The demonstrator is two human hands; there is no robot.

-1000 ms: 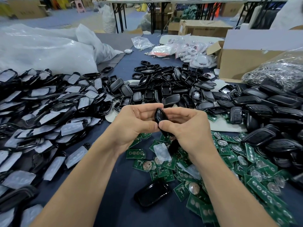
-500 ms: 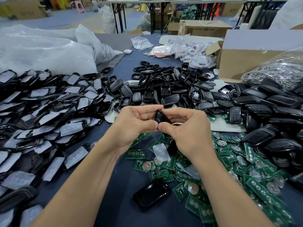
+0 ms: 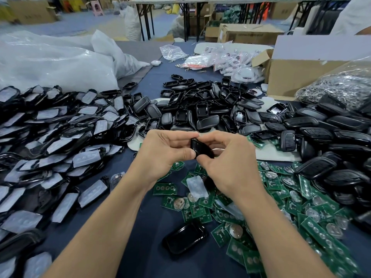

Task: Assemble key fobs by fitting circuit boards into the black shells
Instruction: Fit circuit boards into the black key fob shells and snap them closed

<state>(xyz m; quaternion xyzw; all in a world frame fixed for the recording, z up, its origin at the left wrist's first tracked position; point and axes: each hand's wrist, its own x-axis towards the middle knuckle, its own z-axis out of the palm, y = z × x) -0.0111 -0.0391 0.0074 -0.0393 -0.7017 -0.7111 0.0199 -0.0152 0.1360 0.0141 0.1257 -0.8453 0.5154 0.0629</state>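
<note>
Black shell (image 3: 200, 149), mid-scene: left hand (image 3: 164, 157) and right hand (image 3: 232, 165) both pinch it. It was upright a second ago and is now tilted; board fitting is likely unfinished.

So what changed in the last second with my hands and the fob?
The small black plastic key fob shell has tipped from near upright to slanting down rightward. The left hand and right hand still pinch it. The lone glossy black shell lies unmoved.
</note>
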